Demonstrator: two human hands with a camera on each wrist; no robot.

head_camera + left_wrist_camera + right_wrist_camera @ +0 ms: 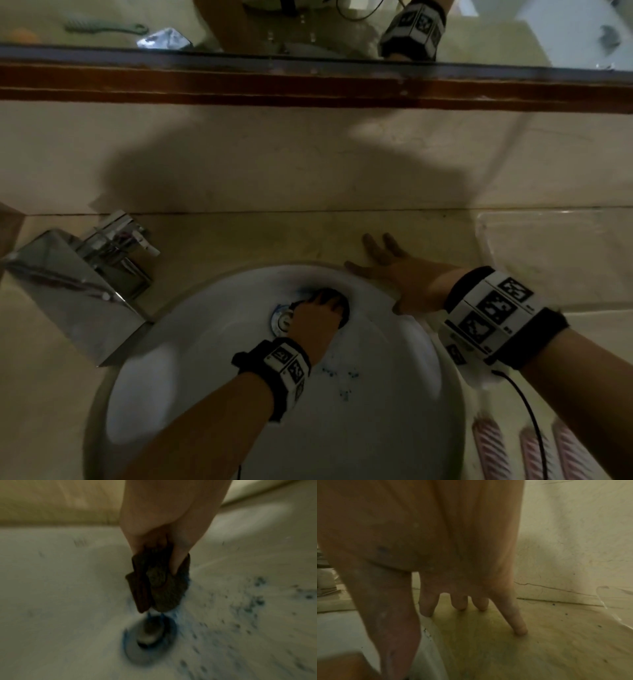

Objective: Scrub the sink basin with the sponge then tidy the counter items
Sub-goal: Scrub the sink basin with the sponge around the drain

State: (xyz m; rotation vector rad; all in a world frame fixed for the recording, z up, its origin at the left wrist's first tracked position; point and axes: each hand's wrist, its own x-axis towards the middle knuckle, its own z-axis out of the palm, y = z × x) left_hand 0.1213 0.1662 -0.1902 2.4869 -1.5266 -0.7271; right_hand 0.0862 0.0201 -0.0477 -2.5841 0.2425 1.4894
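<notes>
A round white sink basin (pixel 205 377) fills the lower middle of the head view, with a metal drain (pixel 282 318) ringed in blue residue. My left hand (pixel 317 317) grips a dark sponge (pixel 337 301) and presses it to the basin just right of the drain. In the left wrist view the folded sponge (pixel 159 585) sits between thumb and fingers above the drain (pixel 149 635), with blue specks (pixel 248 601) scattered on the basin (pixel 51 588). My right hand (pixel 394 270) lies flat with spread fingers (pixel 518 623) on the counter (pixel 539 649) by the basin rim (pixel 334 632).
A chrome faucet (pixel 92 270) stands left of the basin. A clear plastic tray (pixel 548 246) sits at the back right of the counter. Striped pink items (pixel 489 445) lie at the lower right. A wood-framed mirror (pixel 308 82) runs above the tiled wall.
</notes>
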